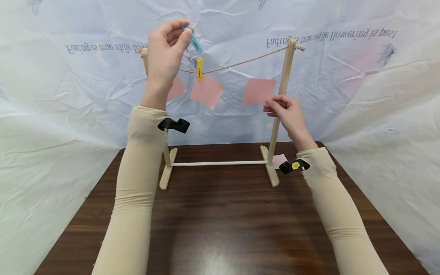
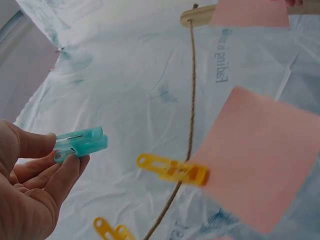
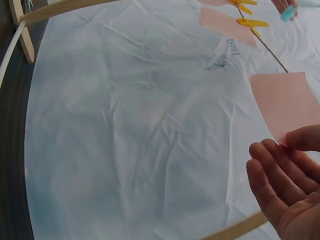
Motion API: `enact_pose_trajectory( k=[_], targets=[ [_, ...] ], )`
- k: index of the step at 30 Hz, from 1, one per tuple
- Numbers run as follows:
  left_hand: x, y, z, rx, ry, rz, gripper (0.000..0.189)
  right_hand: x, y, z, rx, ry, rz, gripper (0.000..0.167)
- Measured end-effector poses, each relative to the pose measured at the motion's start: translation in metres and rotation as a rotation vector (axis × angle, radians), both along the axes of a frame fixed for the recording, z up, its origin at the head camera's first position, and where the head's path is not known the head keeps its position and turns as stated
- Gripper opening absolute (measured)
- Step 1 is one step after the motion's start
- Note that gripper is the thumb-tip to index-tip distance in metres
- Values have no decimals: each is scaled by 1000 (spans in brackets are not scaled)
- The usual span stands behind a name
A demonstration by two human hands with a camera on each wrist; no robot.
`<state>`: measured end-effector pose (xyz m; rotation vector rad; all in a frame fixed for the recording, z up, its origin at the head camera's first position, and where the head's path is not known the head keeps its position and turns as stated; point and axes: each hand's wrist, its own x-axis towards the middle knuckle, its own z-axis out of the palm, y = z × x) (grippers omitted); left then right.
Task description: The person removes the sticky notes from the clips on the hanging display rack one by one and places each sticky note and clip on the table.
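Observation:
A teal clothespin is pinched between the thumb and fingers of my left hand, raised above the rope's left half. In the left wrist view the same clothespin points away from the fingertips, gripping nothing. My right hand pinches a pink paper square by its lower right corner, beside the right post and below the rope. Near the rope's middle, a yellow clothespin holds another pink square. Left of it hangs a further pink square, partly behind my left wrist; another yellow clothespin shows nearby.
The rope sags between two wooden posts, joined low down by a white rod. Their feet stand on a dark wooden table. A pink paper piece lies by the right foot. Printed white cloth hangs behind.

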<state>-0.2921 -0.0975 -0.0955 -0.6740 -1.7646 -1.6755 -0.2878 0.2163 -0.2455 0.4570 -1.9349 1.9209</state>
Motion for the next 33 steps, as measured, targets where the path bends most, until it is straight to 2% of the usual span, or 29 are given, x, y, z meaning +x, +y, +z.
enact_pose_trajectory(
  k=[6, 13, 17, 25, 27, 33],
  targets=[
    [11, -28, 5, 50, -1, 38, 23, 4, 10, 1, -48, -5, -7, 13],
    [20, -65, 9, 210, -15, 2, 15, 5, 25, 1, -101, 38, 3, 8],
    [27, -86, 8, 267, -30, 8, 14, 5, 35, 0, -115, 53, -21, 4],
    [33, -121, -5, 301, -29, 46, 15, 12, 54, -2, -148, 65, -38, 3],
    [33, -129, -9, 331, -44, 45, 15, 13, 58, -3, -141, 59, -54, 5],
    [33, -148, -24, 332, -76, 97, 25, 17, 71, -9, -133, 17, -101, 3]
  ],
)
